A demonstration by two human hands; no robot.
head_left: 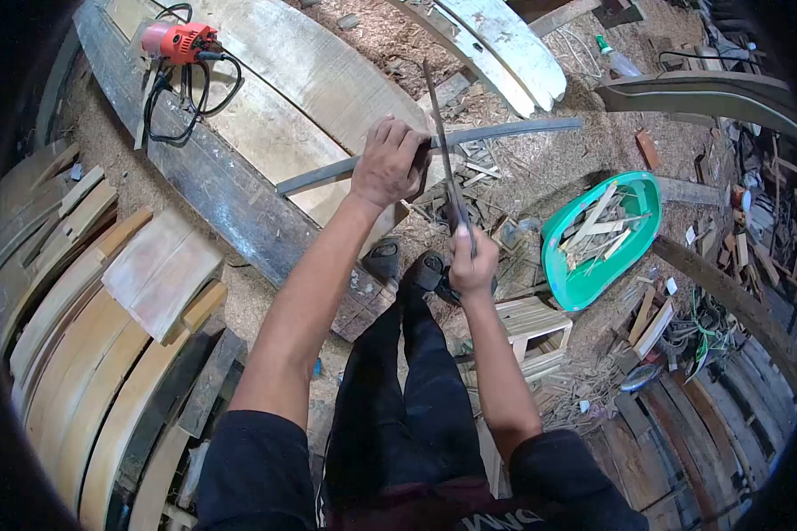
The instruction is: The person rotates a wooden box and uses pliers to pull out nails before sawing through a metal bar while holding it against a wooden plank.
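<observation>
My left hand [388, 164] is closed around a long, narrow grey wooden strip [514, 133], pressing it down at the end of the plank bench. The strip sticks out past the bench on the right. In my right hand [473, 258] is what looks like a hand saw [445, 146], its long dark blade seen nearly edge-on and pointing away from me. The blade crosses the strip just right of my left hand; whether its teeth have cut into the wood cannot be seen.
A red power tool [181, 42] with a black cord lies on the bench [266, 66]. To the right, a green tub [553, 257] holds wood scraps. Curved planks [88, 354] are stacked at left. Shavings and offcuts cover the floor around my feet.
</observation>
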